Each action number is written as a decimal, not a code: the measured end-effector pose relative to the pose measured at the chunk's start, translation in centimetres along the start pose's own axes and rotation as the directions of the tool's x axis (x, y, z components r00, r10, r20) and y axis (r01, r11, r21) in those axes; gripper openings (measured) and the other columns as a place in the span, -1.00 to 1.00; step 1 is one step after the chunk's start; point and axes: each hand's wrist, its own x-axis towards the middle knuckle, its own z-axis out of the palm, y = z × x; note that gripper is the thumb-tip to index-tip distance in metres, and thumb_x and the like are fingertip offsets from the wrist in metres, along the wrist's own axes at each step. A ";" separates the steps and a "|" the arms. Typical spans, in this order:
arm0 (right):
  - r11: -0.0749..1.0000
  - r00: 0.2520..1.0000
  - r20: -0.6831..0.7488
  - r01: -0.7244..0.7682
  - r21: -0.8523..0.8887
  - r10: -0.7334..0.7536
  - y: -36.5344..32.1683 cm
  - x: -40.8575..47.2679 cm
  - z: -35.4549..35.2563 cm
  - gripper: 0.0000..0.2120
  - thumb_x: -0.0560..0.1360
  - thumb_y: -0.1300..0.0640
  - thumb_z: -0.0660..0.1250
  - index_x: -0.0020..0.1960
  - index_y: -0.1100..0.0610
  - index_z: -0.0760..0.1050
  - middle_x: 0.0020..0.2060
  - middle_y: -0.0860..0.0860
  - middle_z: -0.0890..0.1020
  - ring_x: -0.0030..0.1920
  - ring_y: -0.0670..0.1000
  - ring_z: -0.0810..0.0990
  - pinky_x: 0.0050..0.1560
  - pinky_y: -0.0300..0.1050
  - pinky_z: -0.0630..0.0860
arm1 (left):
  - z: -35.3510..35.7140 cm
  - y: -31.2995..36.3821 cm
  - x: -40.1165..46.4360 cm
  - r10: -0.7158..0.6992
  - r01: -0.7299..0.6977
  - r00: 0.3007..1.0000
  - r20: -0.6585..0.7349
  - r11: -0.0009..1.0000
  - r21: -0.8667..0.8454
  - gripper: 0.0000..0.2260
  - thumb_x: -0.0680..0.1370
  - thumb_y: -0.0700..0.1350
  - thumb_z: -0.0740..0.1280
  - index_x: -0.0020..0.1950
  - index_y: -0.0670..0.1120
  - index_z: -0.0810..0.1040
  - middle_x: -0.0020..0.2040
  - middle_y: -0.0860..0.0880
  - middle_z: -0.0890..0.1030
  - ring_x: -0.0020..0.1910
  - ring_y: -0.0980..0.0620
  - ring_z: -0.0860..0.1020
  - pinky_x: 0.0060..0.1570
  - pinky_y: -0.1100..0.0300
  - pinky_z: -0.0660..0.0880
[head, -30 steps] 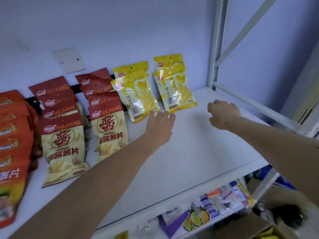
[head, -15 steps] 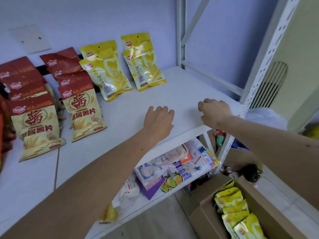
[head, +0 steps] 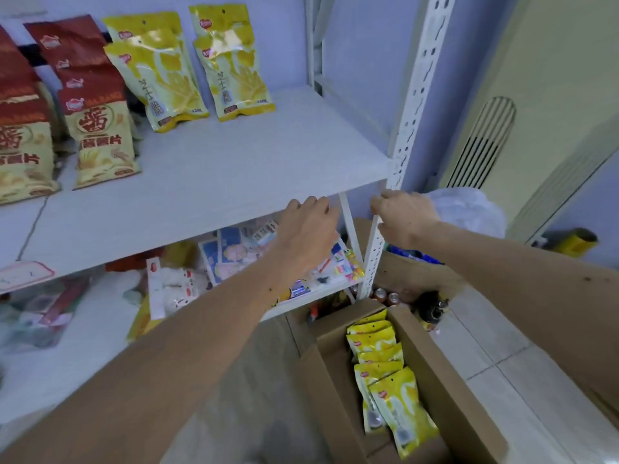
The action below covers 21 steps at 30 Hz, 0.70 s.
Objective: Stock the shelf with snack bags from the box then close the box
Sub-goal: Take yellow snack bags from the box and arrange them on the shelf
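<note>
Two short rows of yellow snack bags (head: 231,65) lean on the white shelf (head: 234,169) at the back, beside rows of red-topped snack bags (head: 97,128). On the floor at the lower right stands an open cardboard box (head: 452,390) holding several more yellow bags (head: 385,363). My left hand (head: 308,229) hovers at the shelf's front edge, fingers apart and empty. My right hand (head: 405,216) is in front of the white shelf post, fingers curled, holding nothing.
A perforated white upright post (head: 415,105) stands at the shelf's right front corner. The lower shelf (head: 315,296) holds assorted packets. A white plastic bag (head: 469,209), cans (head: 385,296) and another carton sit behind the box. A tiled floor (head: 502,363) lies to the right.
Both hands have drawn back from over the shelf to its front edge and right corner. The view has tilted down and right, so the box of yellow bags shows more fully.
</note>
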 end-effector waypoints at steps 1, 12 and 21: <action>1.000 1.000 0.021 0.008 0.010 -0.008 0.4 -1.0 0.5 -0.80 0.52 0.21 0.19 0.13 0.14 0.42 0.07 0.11 0.51 0.07 0.18 0.52 -0.09 -0.02 0.37 | 0.4 1.3 -0.7 -0.017 0.017 1.000 0.007 1.000 0.001 -0.76 0.57 0.00 0.24 0.16 -0.08 0.48 0.09 -0.05 0.55 0.09 -0.07 0.51 -0.01 0.05 0.36; 0.994 0.990 0.094 0.104 0.026 -0.106 1.7 -7.8 10.9 -0.77 0.46 0.22 0.26 0.11 0.16 0.42 0.03 0.10 0.53 0.06 0.18 0.54 -0.14 -0.05 0.36 | 7.0 10.5 -7.8 -0.105 0.114 0.973 0.206 0.993 -0.033 -0.64 0.59 0.11 0.22 0.28 -0.08 0.41 0.17 -0.06 0.52 0.18 -0.09 0.48 0.07 0.03 0.39; 0.998 0.960 0.280 -0.006 0.059 -0.010 1.3 -13.7 21.5 -0.67 0.56 0.16 0.19 0.32 0.09 0.36 0.18 0.08 0.50 0.19 0.13 0.51 -0.04 -0.05 0.34 | 15.9 16.3 -14.0 -0.099 0.156 0.930 0.353 0.978 -0.136 -0.63 0.58 0.15 0.23 0.27 -0.04 0.42 0.19 -0.02 0.51 0.19 -0.05 0.49 0.09 0.06 0.41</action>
